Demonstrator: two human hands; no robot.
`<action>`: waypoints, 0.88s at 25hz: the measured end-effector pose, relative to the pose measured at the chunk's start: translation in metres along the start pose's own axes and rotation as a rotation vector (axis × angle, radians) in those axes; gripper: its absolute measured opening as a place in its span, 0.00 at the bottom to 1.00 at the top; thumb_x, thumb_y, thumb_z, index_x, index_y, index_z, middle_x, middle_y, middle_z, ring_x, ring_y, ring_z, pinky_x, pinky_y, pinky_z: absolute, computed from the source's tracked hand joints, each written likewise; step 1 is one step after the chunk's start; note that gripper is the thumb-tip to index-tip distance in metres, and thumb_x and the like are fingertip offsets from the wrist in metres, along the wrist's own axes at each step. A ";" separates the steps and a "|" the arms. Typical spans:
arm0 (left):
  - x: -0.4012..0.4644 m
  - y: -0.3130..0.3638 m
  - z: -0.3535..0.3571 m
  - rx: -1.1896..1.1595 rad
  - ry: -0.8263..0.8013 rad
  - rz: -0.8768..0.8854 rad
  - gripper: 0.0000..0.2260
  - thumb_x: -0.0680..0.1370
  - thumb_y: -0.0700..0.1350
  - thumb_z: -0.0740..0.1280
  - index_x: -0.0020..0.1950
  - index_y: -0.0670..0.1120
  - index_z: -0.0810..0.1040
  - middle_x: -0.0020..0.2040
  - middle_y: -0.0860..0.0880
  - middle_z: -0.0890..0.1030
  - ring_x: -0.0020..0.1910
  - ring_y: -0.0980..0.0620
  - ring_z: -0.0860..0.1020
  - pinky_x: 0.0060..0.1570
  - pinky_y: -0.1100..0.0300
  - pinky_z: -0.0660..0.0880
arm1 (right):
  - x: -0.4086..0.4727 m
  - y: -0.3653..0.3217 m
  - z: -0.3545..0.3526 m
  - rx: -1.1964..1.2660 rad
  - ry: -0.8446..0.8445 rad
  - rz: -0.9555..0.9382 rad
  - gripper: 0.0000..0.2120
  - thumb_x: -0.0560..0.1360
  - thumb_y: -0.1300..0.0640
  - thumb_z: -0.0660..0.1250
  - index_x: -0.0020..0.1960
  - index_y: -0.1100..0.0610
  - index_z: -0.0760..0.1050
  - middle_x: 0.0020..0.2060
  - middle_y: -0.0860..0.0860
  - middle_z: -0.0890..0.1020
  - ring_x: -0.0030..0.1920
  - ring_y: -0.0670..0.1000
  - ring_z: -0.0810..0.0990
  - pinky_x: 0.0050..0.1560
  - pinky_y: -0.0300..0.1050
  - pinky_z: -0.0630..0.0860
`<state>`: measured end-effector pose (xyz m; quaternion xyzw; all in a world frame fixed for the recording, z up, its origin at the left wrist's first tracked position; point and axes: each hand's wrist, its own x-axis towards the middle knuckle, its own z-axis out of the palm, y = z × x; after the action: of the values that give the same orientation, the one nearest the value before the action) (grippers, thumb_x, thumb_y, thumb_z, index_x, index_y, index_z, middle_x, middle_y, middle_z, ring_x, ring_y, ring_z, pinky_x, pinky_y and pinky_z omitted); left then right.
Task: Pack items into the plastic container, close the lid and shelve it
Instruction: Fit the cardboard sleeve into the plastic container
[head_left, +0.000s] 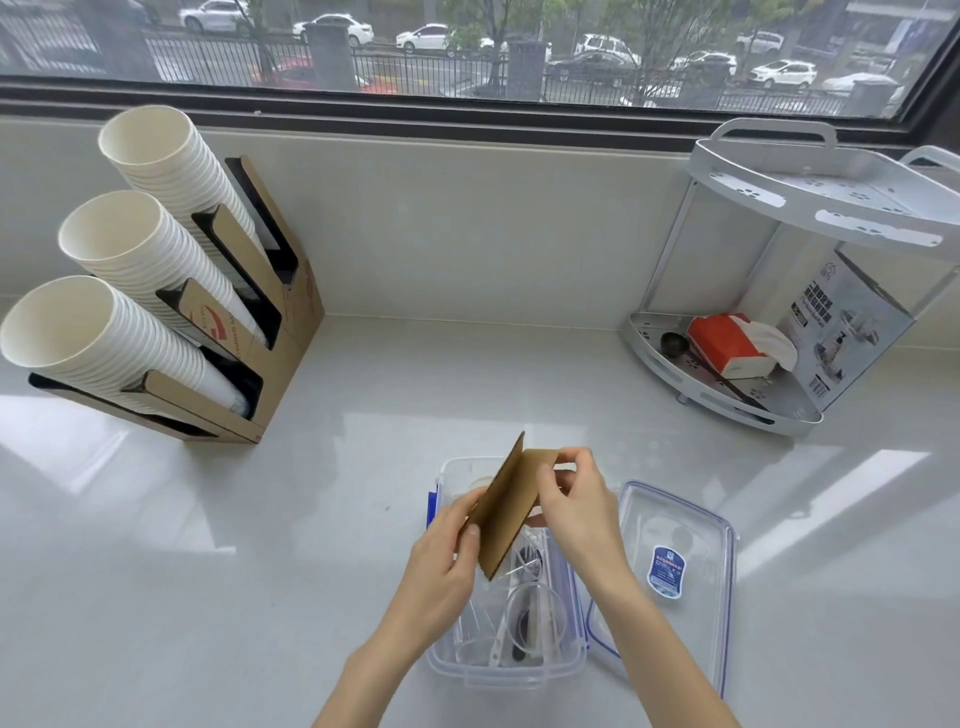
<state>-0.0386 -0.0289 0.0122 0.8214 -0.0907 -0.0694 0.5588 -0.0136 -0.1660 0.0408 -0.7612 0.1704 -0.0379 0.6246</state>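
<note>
Though over container (506, 670), cardboard sleeve (511, 512) two-handed

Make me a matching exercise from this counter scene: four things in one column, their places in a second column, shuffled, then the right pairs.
Things:
1. brown cardboard piece
2. container lid
3. paper cup stacks
4. red and white box

Places:
A. lower tier of the white corner rack
B. flat on the counter, right of the plastic container
C. cardboard holder at far left
D. held in both hands above the container

Pairs: 1-D, 2-B, 3-C, 4-A
</note>
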 end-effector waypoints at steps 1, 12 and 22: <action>-0.001 -0.001 0.003 0.019 -0.026 0.024 0.20 0.78 0.40 0.55 0.55 0.68 0.63 0.57 0.63 0.71 0.56 0.68 0.71 0.55 0.72 0.68 | -0.001 0.000 0.003 0.027 -0.025 0.003 0.05 0.75 0.59 0.59 0.42 0.50 0.68 0.39 0.56 0.82 0.32 0.48 0.82 0.25 0.30 0.74; -0.004 -0.015 0.003 0.062 -0.077 0.028 0.17 0.74 0.52 0.64 0.55 0.71 0.61 0.56 0.67 0.65 0.54 0.68 0.70 0.52 0.73 0.70 | -0.009 0.007 0.011 -0.133 -0.243 -0.035 0.08 0.73 0.56 0.63 0.52 0.49 0.71 0.39 0.39 0.78 0.39 0.39 0.79 0.40 0.30 0.76; -0.005 -0.031 -0.032 0.209 0.104 -0.223 0.16 0.75 0.47 0.63 0.62 0.49 0.70 0.56 0.52 0.73 0.46 0.57 0.74 0.34 0.74 0.69 | -0.018 0.015 0.023 -0.393 -0.307 -0.052 0.07 0.73 0.59 0.59 0.51 0.54 0.72 0.40 0.49 0.79 0.35 0.46 0.75 0.37 0.39 0.74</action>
<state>-0.0345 0.0123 -0.0050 0.8826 0.0234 -0.0784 0.4629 -0.0271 -0.1418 0.0243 -0.8691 0.0579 0.0958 0.4819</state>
